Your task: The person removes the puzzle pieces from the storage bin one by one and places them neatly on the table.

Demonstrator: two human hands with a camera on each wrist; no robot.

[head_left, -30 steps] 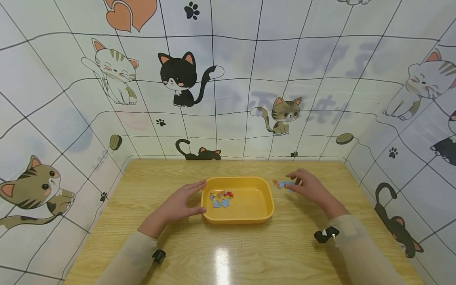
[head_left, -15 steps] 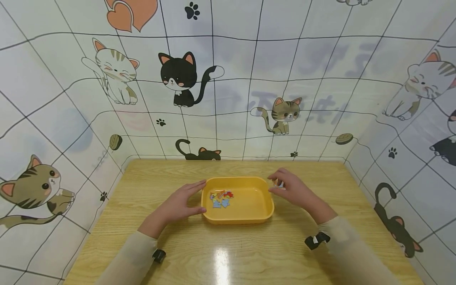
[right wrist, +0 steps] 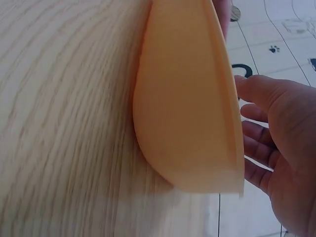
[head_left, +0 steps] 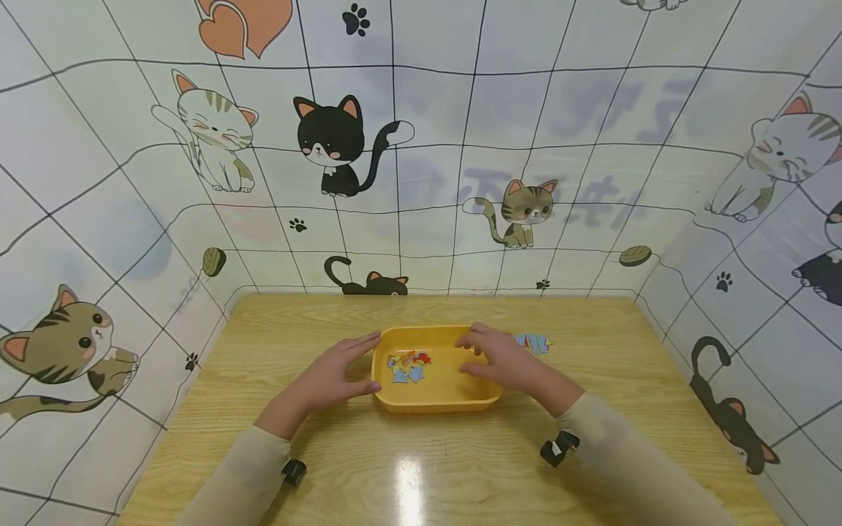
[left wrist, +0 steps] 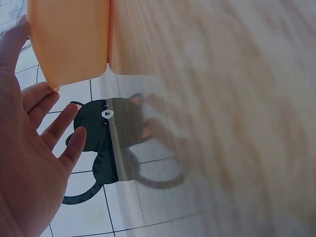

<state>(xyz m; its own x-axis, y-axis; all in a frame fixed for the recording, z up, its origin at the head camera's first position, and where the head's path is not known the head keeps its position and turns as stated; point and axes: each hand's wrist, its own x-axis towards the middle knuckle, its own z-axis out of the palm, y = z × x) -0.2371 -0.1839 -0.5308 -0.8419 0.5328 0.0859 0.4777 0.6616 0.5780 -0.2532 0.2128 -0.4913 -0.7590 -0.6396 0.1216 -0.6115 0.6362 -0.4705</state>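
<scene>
A yellow rectangular tray (head_left: 437,402) sits on the table, with several small flat colourful pieces (head_left: 409,365) lying in its left part. My left hand (head_left: 329,376) touches the tray's left end with fingers and thumb extended and spread. Over the tray's right end hovers my right hand (head_left: 503,359), its thumb and fingers bent slightly and apart. I see nothing between them, though the tray wall (right wrist: 187,98) partly hides the fingertips in the right wrist view. Just behind this hand, more flat pieces (head_left: 534,343), blue with some orange, lie on the table.
The wooden table (head_left: 296,467) runs back to a wall covering (head_left: 434,175) printed with cats and lines. Similar printed walls stand at left and right. Both wrists wear black straps.
My right hand has moved left from the pieces on the table to above the tray's right end, uncovering those pieces. The left hand has stayed at the tray.
</scene>
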